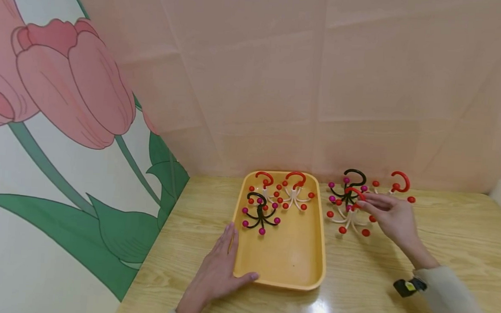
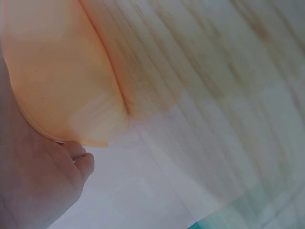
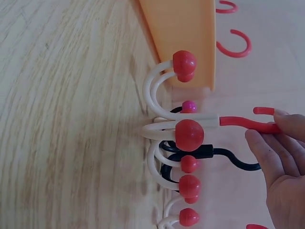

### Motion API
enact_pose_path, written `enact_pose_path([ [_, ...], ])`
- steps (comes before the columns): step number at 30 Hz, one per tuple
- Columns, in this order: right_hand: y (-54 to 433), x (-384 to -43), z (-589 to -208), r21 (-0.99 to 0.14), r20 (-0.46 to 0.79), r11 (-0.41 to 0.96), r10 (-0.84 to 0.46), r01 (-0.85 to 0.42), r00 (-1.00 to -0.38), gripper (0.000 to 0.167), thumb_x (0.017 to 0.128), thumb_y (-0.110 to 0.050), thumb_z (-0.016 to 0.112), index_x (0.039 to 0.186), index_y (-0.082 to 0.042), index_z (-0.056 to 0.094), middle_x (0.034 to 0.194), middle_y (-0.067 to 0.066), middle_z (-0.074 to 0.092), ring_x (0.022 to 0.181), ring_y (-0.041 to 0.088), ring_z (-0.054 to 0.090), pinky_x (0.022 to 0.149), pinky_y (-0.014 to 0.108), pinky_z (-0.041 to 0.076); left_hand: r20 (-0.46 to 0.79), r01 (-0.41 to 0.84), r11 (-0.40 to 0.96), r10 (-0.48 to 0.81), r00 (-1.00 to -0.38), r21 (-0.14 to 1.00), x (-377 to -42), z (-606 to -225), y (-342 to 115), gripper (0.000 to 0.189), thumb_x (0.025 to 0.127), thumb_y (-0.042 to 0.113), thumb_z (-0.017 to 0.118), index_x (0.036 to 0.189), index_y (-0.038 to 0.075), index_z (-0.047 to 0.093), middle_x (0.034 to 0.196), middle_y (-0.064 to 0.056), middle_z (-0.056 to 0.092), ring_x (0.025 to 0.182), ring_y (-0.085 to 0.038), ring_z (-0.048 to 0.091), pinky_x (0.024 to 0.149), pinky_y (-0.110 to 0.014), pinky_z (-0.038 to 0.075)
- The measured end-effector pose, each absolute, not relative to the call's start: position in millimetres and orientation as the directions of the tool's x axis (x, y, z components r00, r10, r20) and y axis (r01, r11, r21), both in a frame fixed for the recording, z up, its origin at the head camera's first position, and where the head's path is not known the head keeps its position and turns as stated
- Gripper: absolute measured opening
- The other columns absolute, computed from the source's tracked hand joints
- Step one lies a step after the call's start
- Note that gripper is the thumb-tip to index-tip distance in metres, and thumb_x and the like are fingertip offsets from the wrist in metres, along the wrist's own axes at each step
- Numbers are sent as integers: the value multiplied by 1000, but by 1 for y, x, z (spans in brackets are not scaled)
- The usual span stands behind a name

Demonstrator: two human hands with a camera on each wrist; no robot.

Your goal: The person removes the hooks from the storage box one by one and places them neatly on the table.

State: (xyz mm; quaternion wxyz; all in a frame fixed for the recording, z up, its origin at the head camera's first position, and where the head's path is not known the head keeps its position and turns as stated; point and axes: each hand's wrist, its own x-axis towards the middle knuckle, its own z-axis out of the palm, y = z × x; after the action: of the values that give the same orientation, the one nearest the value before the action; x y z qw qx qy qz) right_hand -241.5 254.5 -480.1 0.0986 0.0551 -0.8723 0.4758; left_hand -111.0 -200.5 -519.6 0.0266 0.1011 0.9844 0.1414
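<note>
My right hand (image 1: 393, 218) pinches the red hook of a white claw-shaped hanger (image 3: 205, 119) with red ball tips, its curved arms low over the table to the right of the tray. Just behind it, partly hidden, is a black hanger (image 1: 346, 194) with magenta balls. My left hand (image 1: 216, 270) rests at the near left corner of the yellow tray (image 1: 283, 260), fingers along its left side and thumb over the near rim. Inside the tray, toward its far half, stand a black hanger (image 1: 260, 215) and two white ones with red hooks, one of them the right-hand hanger (image 1: 293, 195).
Another white hanger with a red hook (image 1: 407, 182) is at the back right, partly behind my right hand. The wooden table (image 1: 463, 243) ends at a wall covered with pink cloth (image 1: 254, 81). A wall with painted tulips (image 1: 67, 85) rises at the left.
</note>
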Motion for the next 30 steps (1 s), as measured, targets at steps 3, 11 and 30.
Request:
enact_pose_path([
  [3,255,-242,-481,-820,228,540,1,-191,-974,47,99,-37,75,129,-1,74,97,-36,70,82,-20,65,63,16,59,-35,188,941,206,-978,281,-111,-519,-200,126,85,91,48,170,9,6,180,-8,-7,168,-27,2,131,-51,29],
  [11,255,-241,-485,-820,254,527,-9,-221,-967,40,99,-31,75,124,1,75,91,-39,69,81,-20,66,64,14,59,-34,188,943,205,-978,274,-111,-517,-200,125,85,90,50,170,8,7,180,-11,-1,167,-30,5,130,-51,31],
  [30,251,-242,-475,-770,279,584,-53,-256,-959,41,100,-33,74,127,-3,73,122,27,75,85,-26,59,66,10,57,-35,197,940,215,-976,279,-111,-518,-200,125,86,91,48,170,7,7,180,-8,-6,167,-26,0,132,-50,28],
])
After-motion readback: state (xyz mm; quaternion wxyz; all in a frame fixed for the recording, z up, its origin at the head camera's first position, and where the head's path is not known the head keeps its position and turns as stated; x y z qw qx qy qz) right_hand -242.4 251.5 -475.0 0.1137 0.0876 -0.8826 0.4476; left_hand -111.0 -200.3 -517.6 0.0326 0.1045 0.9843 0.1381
